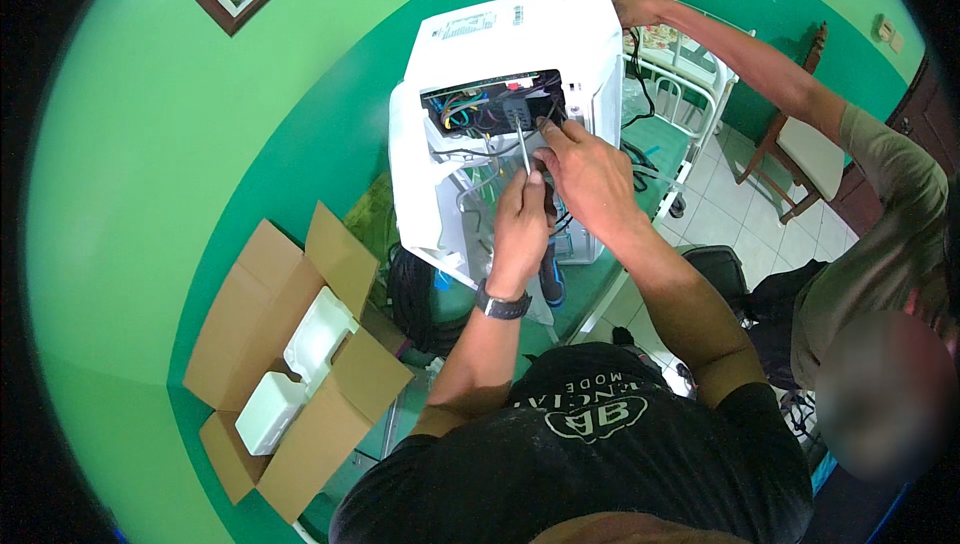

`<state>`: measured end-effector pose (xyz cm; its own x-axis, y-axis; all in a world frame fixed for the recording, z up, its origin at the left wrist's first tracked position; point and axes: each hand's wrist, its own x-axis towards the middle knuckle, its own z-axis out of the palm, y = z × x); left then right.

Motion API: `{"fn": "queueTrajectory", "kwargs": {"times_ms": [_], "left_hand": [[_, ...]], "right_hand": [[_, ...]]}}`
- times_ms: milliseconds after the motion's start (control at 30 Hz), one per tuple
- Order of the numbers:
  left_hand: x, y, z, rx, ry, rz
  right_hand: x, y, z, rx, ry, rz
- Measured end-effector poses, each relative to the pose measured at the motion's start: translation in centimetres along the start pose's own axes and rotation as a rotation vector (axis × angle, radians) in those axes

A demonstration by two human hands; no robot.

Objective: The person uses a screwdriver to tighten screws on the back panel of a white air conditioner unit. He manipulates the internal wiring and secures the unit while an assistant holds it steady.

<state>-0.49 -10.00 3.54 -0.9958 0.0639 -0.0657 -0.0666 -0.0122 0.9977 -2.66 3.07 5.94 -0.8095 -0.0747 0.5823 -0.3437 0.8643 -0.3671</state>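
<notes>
nearest, an open cardboard box (300, 344) with white foam inserts (300, 364) sits low at left. above it, the left hand (520, 229), a dark watch (503, 304) on its wrist, is closed around the handle of a screwdriver (522, 149). the shaft points up into the open wiring compartment (495, 104) of a white appliance (510, 44). the right hand (590, 174) pinches at the compartment's edge; what it grips cannot be told. beyond, another person's hand (632, 9) steadies the appliance top.

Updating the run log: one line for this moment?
left hand: holds screwdriver | right hand: at wiring bay | white unit: steadied by co-worker's hand
</notes>
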Motion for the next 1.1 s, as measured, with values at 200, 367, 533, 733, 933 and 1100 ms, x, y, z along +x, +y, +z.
{"fn": "queueTrajectory", "kwargs": {"times_ms": [200, 367, 533, 733, 933, 1100], "left_hand": [[-5.8, -4.7, -1.5, -0.587, -0.207, -0.235], [-7.4, -7.4, -3.9, -0.650, -0.283, -0.390], [-9.4, -8.1, -2.8, -0.695, -0.491, -0.458], [-9.6, -8.1, -3.8, -0.447, -0.470, -0.160], [-9.3, -4.0, -5.5, -0.013, -0.259, 0.048], [-8.8, -1.9, -5.0, 0.056, -0.156, 0.062]], "right_hand": [[-0.4, -0.1, 0.4, -0.060, 0.020, -0.071], [-0.4, -0.2, 0.4, -0.119, 0.016, -0.104], [0.1, -0.4, -1.0, -0.165, -0.073, -0.095], [0.7, 0.1, -1.0, -0.187, -0.087, -0.170], [0.7, 0.5, -1.5, -0.177, -0.109, -0.213], [0.8, 0.6, -1.7, -0.188, -0.136, -0.212]]}}
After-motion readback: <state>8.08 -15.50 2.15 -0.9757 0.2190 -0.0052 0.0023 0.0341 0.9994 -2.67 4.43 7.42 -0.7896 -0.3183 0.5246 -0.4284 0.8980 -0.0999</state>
